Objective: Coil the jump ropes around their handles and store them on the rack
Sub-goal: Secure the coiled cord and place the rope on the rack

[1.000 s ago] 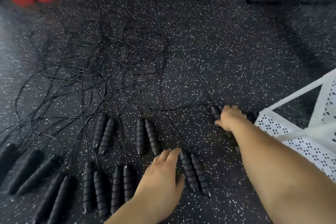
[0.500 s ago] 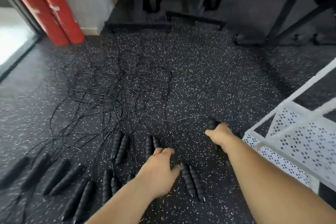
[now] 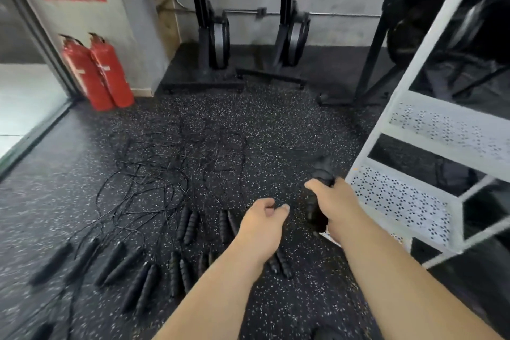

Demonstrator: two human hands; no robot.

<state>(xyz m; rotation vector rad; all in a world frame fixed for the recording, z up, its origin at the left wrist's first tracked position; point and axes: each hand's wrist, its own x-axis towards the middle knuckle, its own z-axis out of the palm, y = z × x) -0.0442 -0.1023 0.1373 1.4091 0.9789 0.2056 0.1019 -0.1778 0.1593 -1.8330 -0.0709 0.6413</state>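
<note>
My right hand (image 3: 334, 201) grips a pair of black ribbed jump rope handles (image 3: 321, 171) lifted above the floor, close to the white rack (image 3: 400, 196). My left hand (image 3: 265, 215) hovers beside it with fingers loosely curled; whether it pinches a thin cord I cannot tell. Several more black handles (image 3: 187, 225) lie in pairs on the speckled floor below my arms. Their thin black ropes (image 3: 165, 174) spread in a tangle further out.
The white perforated rack's shelves rise at the right. Two red fire extinguishers (image 3: 96, 74) stand by the left wall. Black exercise machines (image 3: 218, 44) and a dark frame (image 3: 372, 63) line the back. A glass door edge runs along the left.
My right hand has lifted its handles off the floor toward the rack. My left hand rose off the floor handles and curled. My view tilted upward, showing the wall and rack shelves.
</note>
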